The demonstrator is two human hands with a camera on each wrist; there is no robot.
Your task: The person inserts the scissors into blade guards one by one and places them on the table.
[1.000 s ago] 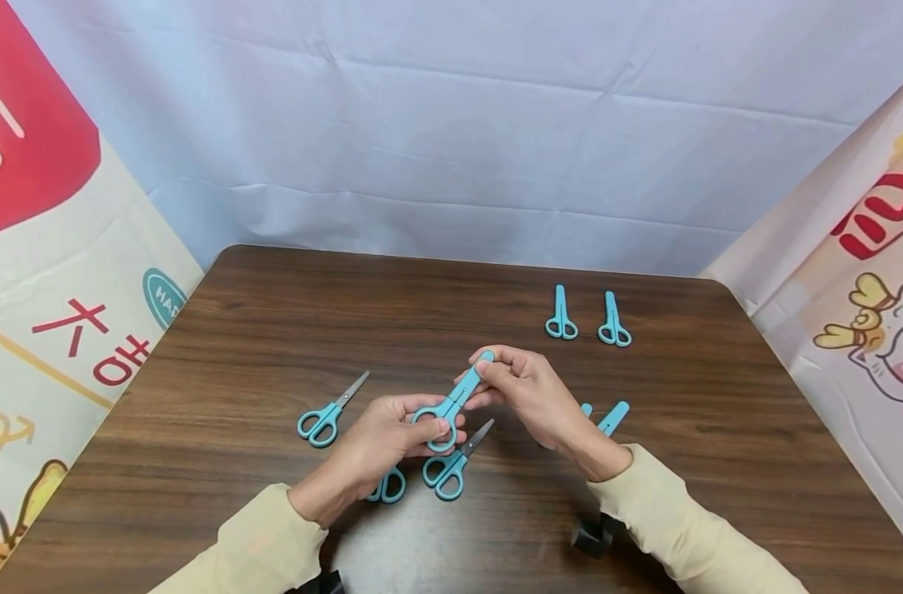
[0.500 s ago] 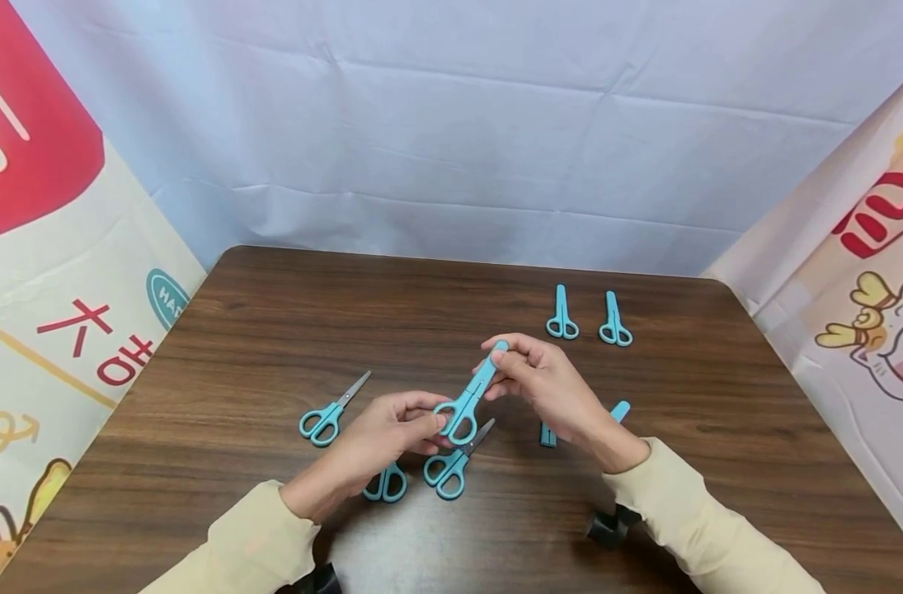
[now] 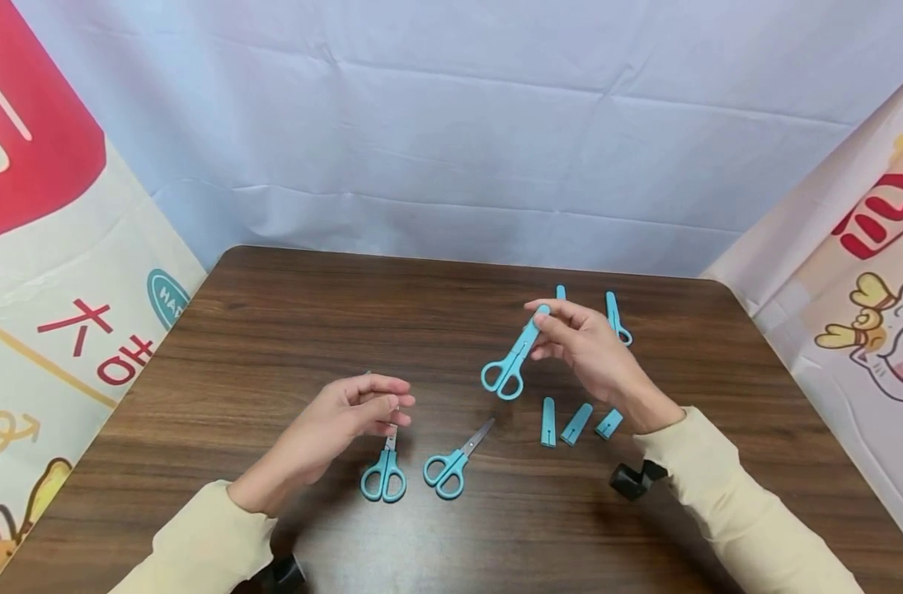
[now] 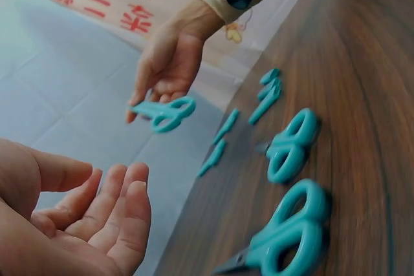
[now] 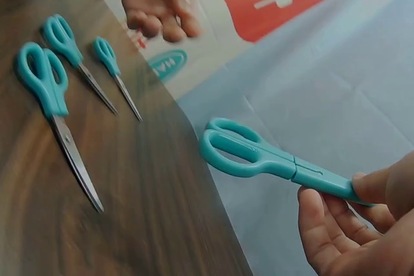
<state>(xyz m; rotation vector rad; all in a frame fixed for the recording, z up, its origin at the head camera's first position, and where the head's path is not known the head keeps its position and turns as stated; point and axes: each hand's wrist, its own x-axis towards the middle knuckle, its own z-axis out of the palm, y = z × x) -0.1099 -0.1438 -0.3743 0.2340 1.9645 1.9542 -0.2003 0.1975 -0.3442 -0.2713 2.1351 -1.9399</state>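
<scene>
My right hand (image 3: 592, 351) pinches a pair of turquoise scissors (image 3: 521, 348) by the tip of its blade cover, handles pointing down and left, above the table. In the right wrist view thumb and fingers clasp the covered end. My left hand (image 3: 321, 433) hovers over the left of the table, fingers loosely bent, holding nothing. Near it lie uncovered scissors (image 3: 388, 455), blades partly hidden by the fingers, and another uncovered pair (image 3: 458, 458). A third uncovered pair (image 5: 112, 64) shows in the right wrist view; the left hand hides nearly all of it from the head view.
Three loose turquoise blade covers (image 3: 548, 423) lie beside my right forearm. Two covered scissors (image 3: 613, 313) lie toward the back right of the brown table (image 3: 332, 305), one mostly behind my right hand. Cloth hangs behind the table and on both sides.
The left hand has let go of the covered scissors and drawn back left. My right hand has carried them away to the right and back, bringing the three loose covers into view.
</scene>
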